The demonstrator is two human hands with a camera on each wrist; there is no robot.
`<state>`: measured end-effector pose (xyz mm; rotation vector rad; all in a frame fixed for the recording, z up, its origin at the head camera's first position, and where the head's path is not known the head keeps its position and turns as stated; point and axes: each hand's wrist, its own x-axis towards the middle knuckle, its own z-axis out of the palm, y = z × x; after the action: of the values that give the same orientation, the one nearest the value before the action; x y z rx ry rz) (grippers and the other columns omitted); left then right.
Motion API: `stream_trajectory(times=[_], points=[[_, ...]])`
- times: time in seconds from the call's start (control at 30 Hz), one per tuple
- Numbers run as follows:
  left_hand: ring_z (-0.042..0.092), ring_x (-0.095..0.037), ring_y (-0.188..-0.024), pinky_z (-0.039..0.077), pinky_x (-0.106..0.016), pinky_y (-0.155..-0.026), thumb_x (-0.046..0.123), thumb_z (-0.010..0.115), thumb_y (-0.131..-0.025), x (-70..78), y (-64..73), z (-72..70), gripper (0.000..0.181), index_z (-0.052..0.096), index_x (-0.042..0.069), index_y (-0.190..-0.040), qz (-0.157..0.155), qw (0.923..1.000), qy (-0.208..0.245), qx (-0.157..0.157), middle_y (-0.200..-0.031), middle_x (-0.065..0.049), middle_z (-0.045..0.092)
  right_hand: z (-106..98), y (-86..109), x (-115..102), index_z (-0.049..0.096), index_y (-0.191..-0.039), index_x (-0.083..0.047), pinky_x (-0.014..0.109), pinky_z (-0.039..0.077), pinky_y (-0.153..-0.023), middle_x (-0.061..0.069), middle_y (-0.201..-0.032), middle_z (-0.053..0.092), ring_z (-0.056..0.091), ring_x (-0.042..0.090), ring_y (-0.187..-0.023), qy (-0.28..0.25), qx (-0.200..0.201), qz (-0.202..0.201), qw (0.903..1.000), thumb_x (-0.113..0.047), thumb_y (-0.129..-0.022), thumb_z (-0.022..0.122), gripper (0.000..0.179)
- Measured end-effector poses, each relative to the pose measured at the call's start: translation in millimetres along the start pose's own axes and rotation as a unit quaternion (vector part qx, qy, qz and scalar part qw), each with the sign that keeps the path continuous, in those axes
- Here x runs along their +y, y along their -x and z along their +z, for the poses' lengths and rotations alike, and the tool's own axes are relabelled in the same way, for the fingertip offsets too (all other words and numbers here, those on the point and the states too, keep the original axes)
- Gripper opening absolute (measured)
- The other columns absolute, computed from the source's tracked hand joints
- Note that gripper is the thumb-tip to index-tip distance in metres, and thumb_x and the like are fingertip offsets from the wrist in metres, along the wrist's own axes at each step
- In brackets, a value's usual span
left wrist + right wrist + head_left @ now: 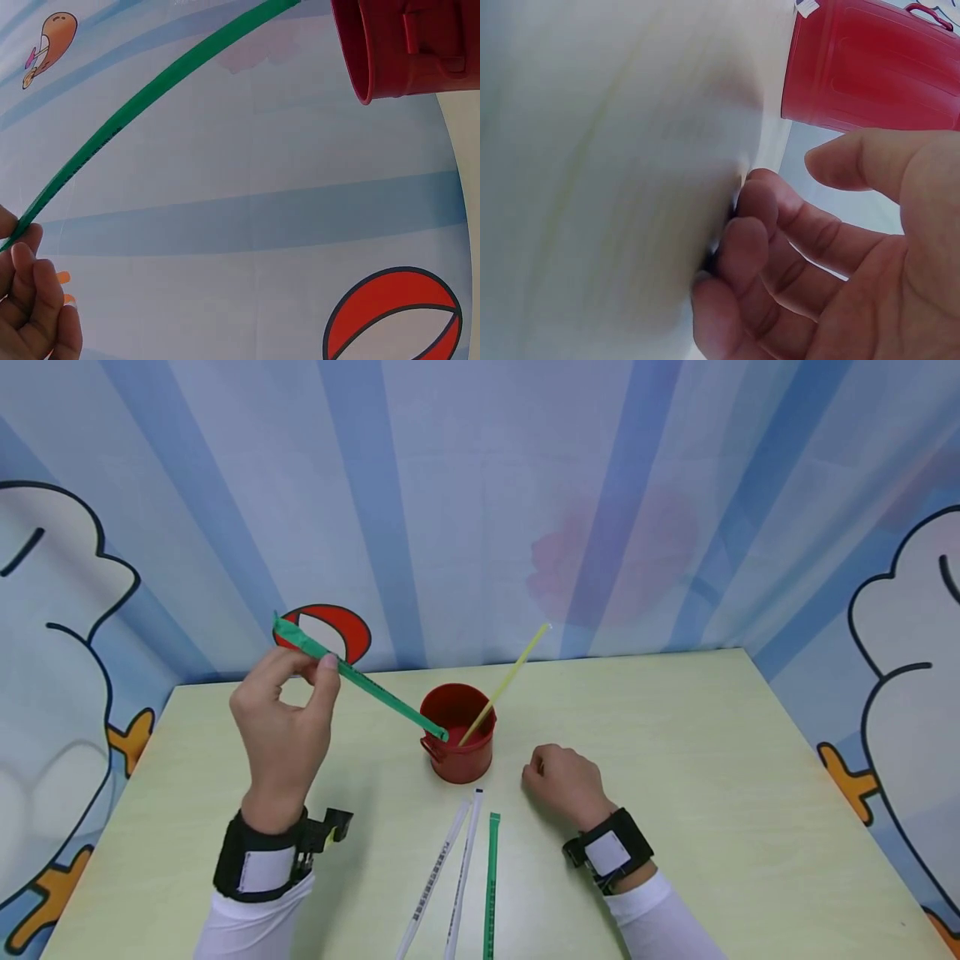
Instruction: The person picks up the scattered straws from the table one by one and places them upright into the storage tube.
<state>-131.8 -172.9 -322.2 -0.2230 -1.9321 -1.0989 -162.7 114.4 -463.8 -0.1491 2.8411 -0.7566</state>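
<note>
My left hand (288,727) pinches a green paper-wrapped straw (382,695) near its upper end, between thumb and fingers. The straw slants down to the right, its lower end at the mouth of a small red bucket (459,765). A yellow straw (510,681) leans inside that bucket, pointing up to the right. In the left wrist view the green straw (150,94) runs up toward the bucket (420,56). My right hand (566,783) rests on the table right of the bucket, its fingers loosely curled; the right wrist view shows nothing held in it.
Two white wrapped straws (435,877) (463,877) and another green wrapped straw (491,885) lie on the pale table (712,793) in front of the bucket. A blue-striped printed curtain (480,527) stands behind the table's back edge.
</note>
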Motion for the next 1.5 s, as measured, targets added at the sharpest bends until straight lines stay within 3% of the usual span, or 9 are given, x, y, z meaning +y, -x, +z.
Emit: stream_trajectory(times=[0.13,0.5,0.87,1.13,1.3,1.5], points=[[0.051,0.0,-0.081,0.041,-0.016,-0.079,0.005,0.065,-0.092,0.9,0.9,4.5,0.017,0.07,-0.008,-0.082,0.004,1.0,0.0,0.003,-0.075,-0.019,0.061,0,0.2,1,0.063,-0.075,-0.011,0.028,0.033,-0.053,0.0,-0.06,0.049,0.05,0.016,-0.058,0.002,0.003,-0.003,1.0,-0.019,-0.093,0.06,0.02],[0.059,-0.025,-0.079,0.04,-0.015,-0.078,0.005,0.068,-0.093,-1.3,13.8,17.1,0.012,0.076,-0.004,-0.095,0.006,0.9985,-0.027,-0.047,-0.082,-0.018,0.068,0,-0.3,3,0.062,-0.072,-0.012,0.028,0.033,-0.051,-0.002,-0.059,0.048,0.048,0.015,-0.057,0.005,0.017,-0.012,0.9998,-0.017,-0.091,0.059,0.02],[0.062,-0.024,-0.078,0.044,-0.016,-0.076,0.007,0.073,-0.091,-13.5,31.4,30.2,0.011,0.075,-0.002,-0.097,0.003,0.9949,-0.052,-0.086,-0.086,-0.015,0.068,0,0.8,1,0.063,-0.073,-0.011,0.028,0.033,-0.052,-0.001,-0.06,0.049,0.049,0.016,-0.058,0.01,0.015,-0.009,0.9998,-0.017,-0.092,0.059,0.02],[0.064,-0.024,-0.078,0.05,-0.032,-0.066,0.011,0.074,-0.091,-17.1,38.9,35.4,0.01,0.076,0.003,-0.096,-0.021,0.9865,-0.089,-0.136,-0.092,-0.012,0.071,-1,1.5,0,0.062,-0.071,-0.012,0.028,0.031,-0.051,-0.003,-0.058,0.046,0.047,0.015,-0.057,0.009,0.016,-0.015,0.9997,-0.017,-0.092,0.059,0.021],[0.064,-0.023,-0.078,0.048,-0.032,-0.062,0.014,0.076,-0.09,-18.4,41.9,36.7,0.012,0.077,0.005,-0.097,-0.03,0.9795,-0.111,-0.165,-0.093,-0.01,0.071,0,1.6,0,0.062,-0.07,-0.012,0.027,0.03,-0.051,-0.003,-0.058,0.043,0.045,0.014,-0.056,0.014,0.02,-0.02,0.9995,-0.017,-0.092,0.06,0.023],[0.063,-0.021,-0.077,0.047,-0.03,-0.062,0.014,0.077,-0.089,-20.8,46.4,39.5,0.01,0.075,0.006,-0.093,-0.035,0.9763,-0.119,-0.177,-0.092,-0.009,0.071,0,2.1,1,0.06,-0.067,-0.012,0.027,0.029,-0.051,-0.004,-0.057,0.042,0.045,0.014,-0.056,0.011,0.019,-0.021,0.9995,-0.018,-0.093,0.059,0.026]])
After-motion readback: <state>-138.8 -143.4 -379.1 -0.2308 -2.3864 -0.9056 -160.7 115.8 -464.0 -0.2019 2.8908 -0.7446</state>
